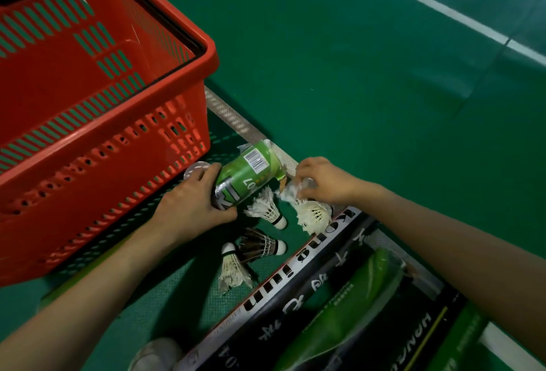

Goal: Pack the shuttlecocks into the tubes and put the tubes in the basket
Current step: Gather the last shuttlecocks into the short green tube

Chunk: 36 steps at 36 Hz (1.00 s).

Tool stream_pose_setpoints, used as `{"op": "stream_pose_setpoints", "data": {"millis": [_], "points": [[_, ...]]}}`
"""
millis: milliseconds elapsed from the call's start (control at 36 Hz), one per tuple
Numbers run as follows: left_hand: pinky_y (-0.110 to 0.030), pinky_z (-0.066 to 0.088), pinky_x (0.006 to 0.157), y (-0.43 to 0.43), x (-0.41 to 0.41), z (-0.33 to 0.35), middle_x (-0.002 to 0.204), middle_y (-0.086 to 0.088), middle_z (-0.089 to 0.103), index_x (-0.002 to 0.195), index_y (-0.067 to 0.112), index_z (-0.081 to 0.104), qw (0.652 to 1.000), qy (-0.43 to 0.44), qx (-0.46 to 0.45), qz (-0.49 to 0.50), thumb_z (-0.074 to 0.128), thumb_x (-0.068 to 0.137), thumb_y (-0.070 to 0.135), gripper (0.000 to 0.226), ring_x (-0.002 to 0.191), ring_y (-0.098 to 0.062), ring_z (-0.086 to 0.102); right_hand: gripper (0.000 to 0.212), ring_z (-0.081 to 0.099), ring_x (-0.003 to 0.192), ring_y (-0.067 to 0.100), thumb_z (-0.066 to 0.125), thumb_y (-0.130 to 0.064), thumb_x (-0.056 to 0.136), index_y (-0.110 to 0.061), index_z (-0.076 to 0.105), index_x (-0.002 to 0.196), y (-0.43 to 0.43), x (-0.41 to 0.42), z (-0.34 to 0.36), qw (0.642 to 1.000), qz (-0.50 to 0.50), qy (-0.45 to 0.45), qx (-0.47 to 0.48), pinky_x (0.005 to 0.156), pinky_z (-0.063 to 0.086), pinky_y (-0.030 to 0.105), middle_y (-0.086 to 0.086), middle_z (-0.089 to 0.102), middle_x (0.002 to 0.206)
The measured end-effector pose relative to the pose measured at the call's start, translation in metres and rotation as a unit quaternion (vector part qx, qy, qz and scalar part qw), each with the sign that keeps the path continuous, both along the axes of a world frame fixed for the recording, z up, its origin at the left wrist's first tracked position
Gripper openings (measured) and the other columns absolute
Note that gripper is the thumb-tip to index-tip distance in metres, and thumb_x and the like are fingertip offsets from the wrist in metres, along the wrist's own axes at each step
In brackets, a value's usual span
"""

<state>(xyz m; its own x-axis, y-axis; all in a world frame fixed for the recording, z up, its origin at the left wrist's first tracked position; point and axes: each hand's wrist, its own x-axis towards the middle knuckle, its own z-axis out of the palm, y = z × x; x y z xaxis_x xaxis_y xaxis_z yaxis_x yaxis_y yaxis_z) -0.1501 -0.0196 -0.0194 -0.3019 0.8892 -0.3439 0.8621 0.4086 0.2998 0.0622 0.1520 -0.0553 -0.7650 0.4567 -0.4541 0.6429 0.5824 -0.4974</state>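
Observation:
My left hand [189, 205] grips a green shuttlecock tube [248, 174] lying on the court floor beside the red basket [165, 140]. At the tube's far end my right hand [317, 180] pinches a worn white shuttlecock [291, 191] by its feathers. Loose shuttlecocks lie just below the hands: two white ones [267, 208] [313, 217], a dark-feathered one [260, 245] and another white one [233, 267]. A clear round cap [196, 171] sits on the floor behind my left fingers.
Several more tubes lie at the lower right: a black one with white lettering [295, 279], a green one [348, 308] and others at the frame edge. White court lines [437, 5] cross the green floor. A white shoe toe [156, 354] shows at the bottom.

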Motion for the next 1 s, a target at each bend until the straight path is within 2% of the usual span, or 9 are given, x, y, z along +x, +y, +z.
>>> {"op": "stream_pose_setpoints", "data": {"millis": [111, 222, 361, 444, 500, 556, 611, 750, 1000], "points": [[-0.039, 0.050, 0.087, -0.002, 0.000, -0.001, 0.147, 0.002, 0.034, 0.145, 0.028, 0.020, 1.000, -0.007, 0.011, 0.002, 0.065, 0.074, 0.061, 0.091, 0.117, -0.025, 0.052, 0.008, 0.042, 0.114, 0.015, 0.060, -0.029, 0.089, -0.023, 0.055, 0.087, 0.011, -0.002, 0.012, 0.987, -0.124, 0.066, 0.079, 0.103, 0.033, 0.034, -0.004, 0.050, 0.113], [-0.037, 0.049, 0.084, -0.002, 0.001, -0.003, 0.147, 0.003, 0.032, 0.145, 0.030, 0.019, 1.000, -0.009, 0.013, -0.002, 0.064, 0.073, 0.063, 0.091, 0.114, -0.024, 0.054, 0.012, 0.051, 0.080, 0.009, 0.056, -0.027, 0.093, -0.015, 0.055, 0.095, 0.018, -0.006, 0.039, 0.922, -0.315, 0.225, -0.020, 0.069, 0.041, 0.022, -0.007, 0.056, 0.091], [-0.037, 0.047, 0.086, 0.000, 0.007, -0.002, 0.144, 0.001, 0.032, 0.146, 0.029, 0.017, 1.000, -0.011, 0.019, -0.010, 0.064, 0.073, 0.063, 0.093, 0.116, -0.025, 0.052, 0.015, 0.043, 0.047, -0.003, 0.046, -0.031, 0.097, -0.018, 0.051, 0.100, 0.007, -0.011, 0.059, 0.931, -0.274, 0.226, -0.085, 0.046, 0.035, 0.011, 0.001, 0.064, 0.092], [-0.039, 0.048, 0.086, 0.002, 0.009, 0.002, 0.143, 0.001, 0.032, 0.146, 0.029, 0.018, 0.999, -0.017, 0.026, -0.013, 0.064, 0.073, 0.063, 0.093, 0.117, -0.026, 0.051, 0.026, 0.056, 0.090, 0.004, 0.035, -0.041, 0.099, -0.021, 0.047, 0.111, -0.008, -0.013, 0.063, 0.941, -0.241, 0.186, -0.149, 0.082, 0.046, 0.023, 0.009, 0.059, 0.114], [-0.040, 0.048, 0.088, 0.003, 0.011, 0.004, 0.144, 0.001, 0.032, 0.145, 0.030, 0.017, 0.999, -0.016, 0.026, -0.017, 0.063, 0.072, 0.064, 0.093, 0.117, -0.025, 0.051, 0.048, 0.040, 0.123, 0.008, 0.024, -0.053, 0.097, -0.023, 0.038, 0.133, -0.017, -0.013, 0.064, 0.934, -0.245, 0.176, -0.191, 0.105, 0.027, 0.031, -0.002, 0.043, 0.139], [-0.042, 0.049, 0.089, 0.001, 0.012, 0.005, 0.143, 0.002, 0.032, 0.144, 0.031, 0.016, 0.999, -0.016, 0.028, -0.020, 0.063, 0.072, 0.065, 0.092, 0.117, -0.025, 0.051, 0.067, 0.021, 0.137, 0.008, 0.015, -0.062, 0.092, -0.027, 0.017, 0.148, -0.023, -0.015, 0.067, 0.922, -0.259, 0.178, -0.226, 0.110, 0.011, 0.030, -0.010, 0.019, 0.153], [-0.043, 0.048, 0.089, 0.000, 0.011, 0.006, 0.142, 0.003, 0.033, 0.143, 0.032, 0.016, 0.999, -0.018, 0.029, -0.022, 0.063, 0.073, 0.064, 0.091, 0.116, -0.023, 0.051, 0.083, 0.019, 0.142, 0.018, 0.012, -0.071, 0.080, -0.025, 0.016, 0.149, -0.024, -0.016, 0.068, 0.909, -0.271, 0.184, -0.256, 0.117, 0.009, 0.040, 0.000, 0.013, 0.157], [-0.040, 0.049, 0.088, -0.001, 0.011, 0.006, 0.142, 0.005, 0.035, 0.145, 0.032, 0.016, 0.999, -0.015, 0.027, -0.028, 0.063, 0.073, 0.066, 0.092, 0.117, -0.022, 0.050, 0.090, 0.032, 0.137, 0.032, 0.013, -0.083, 0.069, -0.028, 0.033, 0.137, -0.017, -0.016, 0.058, 0.885, -0.268, 0.180, -0.337, 0.116, 0.008, 0.054, 0.024, 0.039, 0.144], [-0.040, 0.051, 0.084, 0.000, 0.014, 0.000, 0.137, 0.002, 0.041, 0.143, 0.034, 0.018, 0.999, -0.005, 0.004, -0.038, 0.062, 0.072, 0.066, 0.090, 0.116, -0.023, 0.051, 0.067, 0.043, 0.130, 0.025, 0.015, -0.058, 0.094, -0.018, 0.018, 0.147, -0.018, -0.014, 0.047, 0.853, -0.253, 0.171, -0.424, 0.112, 0.021, 0.041, 0.018, 0.048, 0.138]]}}
